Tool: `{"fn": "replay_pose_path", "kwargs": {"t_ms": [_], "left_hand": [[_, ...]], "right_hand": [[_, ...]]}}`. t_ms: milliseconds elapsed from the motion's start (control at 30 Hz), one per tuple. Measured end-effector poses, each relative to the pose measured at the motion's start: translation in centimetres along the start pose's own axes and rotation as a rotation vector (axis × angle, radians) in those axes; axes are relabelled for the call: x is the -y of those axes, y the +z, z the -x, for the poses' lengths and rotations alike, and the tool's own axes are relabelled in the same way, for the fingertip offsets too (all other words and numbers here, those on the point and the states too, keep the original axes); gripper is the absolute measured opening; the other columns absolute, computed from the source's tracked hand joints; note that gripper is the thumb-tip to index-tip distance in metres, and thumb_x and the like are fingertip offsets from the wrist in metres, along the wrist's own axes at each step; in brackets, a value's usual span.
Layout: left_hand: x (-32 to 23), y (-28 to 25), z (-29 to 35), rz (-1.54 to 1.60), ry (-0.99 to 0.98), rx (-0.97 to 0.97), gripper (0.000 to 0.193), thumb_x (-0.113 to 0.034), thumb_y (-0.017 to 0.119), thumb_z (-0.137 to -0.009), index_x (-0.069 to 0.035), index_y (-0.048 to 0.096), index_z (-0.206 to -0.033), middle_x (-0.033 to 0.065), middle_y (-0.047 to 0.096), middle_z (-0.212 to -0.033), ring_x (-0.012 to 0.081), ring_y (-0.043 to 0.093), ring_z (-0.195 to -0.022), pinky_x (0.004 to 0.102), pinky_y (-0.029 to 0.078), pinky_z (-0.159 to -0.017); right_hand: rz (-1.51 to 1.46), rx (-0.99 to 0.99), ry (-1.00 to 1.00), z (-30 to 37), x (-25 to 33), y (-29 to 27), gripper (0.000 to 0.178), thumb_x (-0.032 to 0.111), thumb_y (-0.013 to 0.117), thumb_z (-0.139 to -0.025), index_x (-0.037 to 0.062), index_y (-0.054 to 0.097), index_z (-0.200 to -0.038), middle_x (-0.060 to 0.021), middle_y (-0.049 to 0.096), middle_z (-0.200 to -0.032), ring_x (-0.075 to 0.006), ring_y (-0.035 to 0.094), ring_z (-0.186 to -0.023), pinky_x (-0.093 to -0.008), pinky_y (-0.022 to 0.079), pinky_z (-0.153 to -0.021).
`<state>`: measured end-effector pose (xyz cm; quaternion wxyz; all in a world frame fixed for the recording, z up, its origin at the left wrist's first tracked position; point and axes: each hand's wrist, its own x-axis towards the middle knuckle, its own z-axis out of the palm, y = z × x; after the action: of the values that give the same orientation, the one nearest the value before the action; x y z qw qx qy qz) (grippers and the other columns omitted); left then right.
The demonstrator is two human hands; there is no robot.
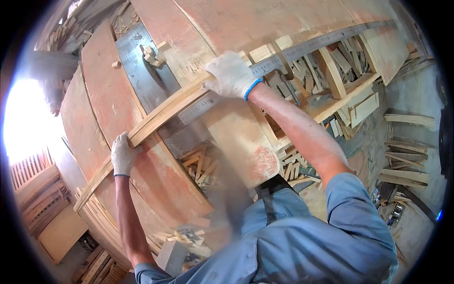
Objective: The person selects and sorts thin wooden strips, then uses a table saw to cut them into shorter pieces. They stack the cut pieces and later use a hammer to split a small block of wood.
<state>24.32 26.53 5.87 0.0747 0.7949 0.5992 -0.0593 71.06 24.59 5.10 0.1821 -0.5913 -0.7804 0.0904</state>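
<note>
Your left hand (124, 155), gloved in white, closes its fingers at the end of a bare forearm (128, 215) reaching nearly straight forward. Your right hand (231, 73), also gloved, is farther ahead, fingers bent, its forearm (298, 125) slanting forward and leftward from a bent elbow below a short blue sleeve (352, 203).

LIGHT: bright, strongest from the left | GLARE: white patch (26, 123) blown out, haze around it | SHEEN: pale, on the metal plate (135, 47) | BLUR: smoky smear (227, 189) softens lower centre | FOCUS: wooden strip (165, 110) fairly clear | DISTORTION: long ruler (326, 44) bows, corners black
</note>
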Motion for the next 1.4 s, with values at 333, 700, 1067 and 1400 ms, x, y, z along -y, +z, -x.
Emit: {"fn": "replay_pose_path", "kwargs": {"t_ms": [333, 700, 1067, 1400], "left_hand": [[-1.0, 0.3, 1.3, 0.067, 0.003, -0.035, 0.067, -0.027, 0.091, -0.072, -0.005, 0.064, -0.129, 0.019, 0.067, -0.121, 0.041, 0.061, -0.117, 0.05, 0.05, -0.103], [0.3, 2.9, 2.0, 0.042, 0.018, -0.15, 0.087, -0.026, 0.09, -0.077, -0.006, 0.05, -0.152, 0.0226, 0.062, -0.139, 0.0425, 0.055, -0.13, 0.051, 0.042, -0.114], [-0.1, 2.3, 1.9, 0.112, 0.035, -0.184, 0.081, -0.031, 0.086, -0.082, -0.007, 0.052, -0.152, 0.018, 0.063, -0.141, 0.0399, 0.054, -0.132, 0.0481, 0.043, -0.115], [-0.4, 1.4, 0.6, 0.061, 0.013, -0.148, 0.078, -0.03, 0.086, -0.083, -0.007, 0.054, -0.15, 0.0192, 0.062, -0.144, 0.04, 0.054, -0.135, 0.0487, 0.044, -0.116]], "right_hand": [[-0.001, -0.067, -0.053, 0.8, -0.8, 1.2, 0.039, 0.039, 0.075, -0.089, 0.0096, 0.07, -0.115, -0.0138, 0.071, -0.109, -0.0359, 0.064, -0.115, -0.0529, 0.041, -0.112], [0.269, -0.285, -0.109, 1.9, -0.4, 3.7, 0.045, 0.041, 0.072, -0.091, 0.0086, 0.068, -0.122, -0.0111, 0.07, -0.119, -0.0305, 0.061, -0.12, -0.0496, 0.036, -0.118], [0.219, -0.474, -0.218, 1.4, -0.9, 4.1, 0.024, 0.027, 0.068, -0.093, 0.0079, 0.066, -0.108, -0.0112, 0.066, -0.099, -0.0304, 0.063, -0.102, -0.0459, 0.044, -0.099], [0.2, -0.496, -0.227, 0.3, -1.3, 4.1, 0.017, 0.023, 0.07, -0.089, 0.0097, 0.062, -0.097, -0.0101, 0.064, -0.091, -0.0296, 0.063, -0.094, -0.0448, 0.045, -0.092]]}}
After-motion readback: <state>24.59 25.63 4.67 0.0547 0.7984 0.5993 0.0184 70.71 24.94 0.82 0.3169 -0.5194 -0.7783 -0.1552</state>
